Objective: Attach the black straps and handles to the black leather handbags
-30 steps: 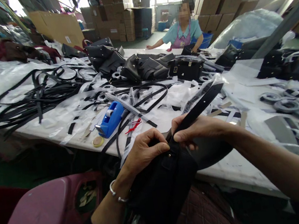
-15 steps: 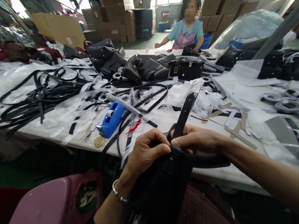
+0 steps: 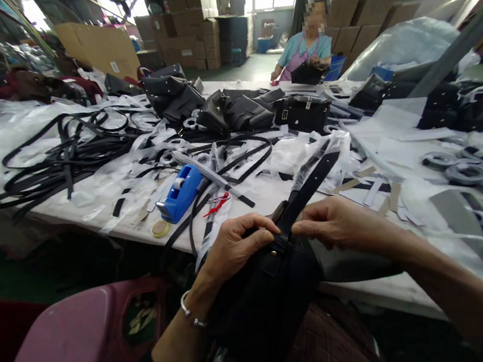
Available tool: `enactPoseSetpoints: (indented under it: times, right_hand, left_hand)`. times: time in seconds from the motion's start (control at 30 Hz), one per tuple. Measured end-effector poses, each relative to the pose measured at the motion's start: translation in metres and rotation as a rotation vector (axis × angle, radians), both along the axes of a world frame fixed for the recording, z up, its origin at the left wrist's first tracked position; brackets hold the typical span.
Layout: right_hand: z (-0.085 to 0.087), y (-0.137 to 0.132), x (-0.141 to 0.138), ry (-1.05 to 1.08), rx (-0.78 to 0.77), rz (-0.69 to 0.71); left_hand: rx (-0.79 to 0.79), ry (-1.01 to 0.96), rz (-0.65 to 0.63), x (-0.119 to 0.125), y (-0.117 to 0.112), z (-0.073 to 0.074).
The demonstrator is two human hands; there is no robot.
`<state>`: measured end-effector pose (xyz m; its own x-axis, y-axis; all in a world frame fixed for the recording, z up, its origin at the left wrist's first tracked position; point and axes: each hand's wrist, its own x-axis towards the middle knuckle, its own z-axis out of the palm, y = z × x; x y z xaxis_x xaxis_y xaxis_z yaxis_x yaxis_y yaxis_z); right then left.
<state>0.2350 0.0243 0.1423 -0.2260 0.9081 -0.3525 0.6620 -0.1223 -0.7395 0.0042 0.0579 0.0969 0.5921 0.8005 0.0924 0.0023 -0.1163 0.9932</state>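
Observation:
A black handbag (image 3: 263, 304) rests on my lap against the table's edge, its brass stud showing near the top. My left hand (image 3: 241, 244) pinches the bag's upper corner, thumb and forefinger at the base of a black strap (image 3: 312, 189). That strap has punched holes and slants up to the right, with clear plastic film (image 3: 340, 146) around its far part. On the strap's other side, my right hand (image 3: 337, 221) is closed with thumb and forefinger pressed together at the strap's base. What exactly lies between those fingertips is hard to see.
Left of the bag on the table (image 3: 141, 237) are a blue tape dispenser (image 3: 180, 192), a yellow tape roll (image 3: 159, 228) and red-handled snips (image 3: 218, 204). Black straps (image 3: 67, 157) and bags lie behind. A pink chair (image 3: 63, 350) stands at left. Across the table, a co-worker (image 3: 307, 55) holds a black item.
The strap has tilted further right. My right hand has shifted right and its fingers have moved from over the strap to its right side. The co-worker's hands have come together at a black item.

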Motion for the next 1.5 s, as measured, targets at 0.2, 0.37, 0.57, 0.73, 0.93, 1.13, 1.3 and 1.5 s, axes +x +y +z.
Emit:
enactPoseSetpoints:
  times: [0.2,0.37,0.57,0.73,0.93,1.13,1.3,1.5]
  right_hand:
    - [0.023,-0.031,-0.012,-0.144,0.622,0.144]
    - [0.018,-0.030,-0.027,-0.343,0.663,0.376]
    - [0.026,-0.035,-0.041,-0.654,0.681,0.527]
    - [0.020,-0.044,-0.053,-0.838,0.918,0.507]
    - [0.027,-0.039,-0.049,-0.950,1.072,0.569]
    - [0.047,-0.031,-0.053,-0.976,1.219,0.870]
    - [0.050,-0.024,-0.070,-0.853,1.067,1.145]
    - [0.048,-0.027,-0.083,-0.782,0.841,1.278]
  left_hand:
    - [0.063,0.053,-0.023,0.005,0.001,0.002]
    - [0.164,0.120,-0.064,0.009,0.002,0.005]
    - [0.109,0.181,-0.032,0.014,0.005,0.006]
    - [0.119,0.205,-0.053,0.016,0.008,0.008]
    - [0.170,0.197,-0.098,0.015,0.011,0.010]
    - [0.136,0.178,-0.059,0.022,0.006,0.009]
    - [0.033,0.152,-0.098,0.028,0.006,0.006]
    - [-0.053,0.131,-0.166,0.032,0.014,-0.005]
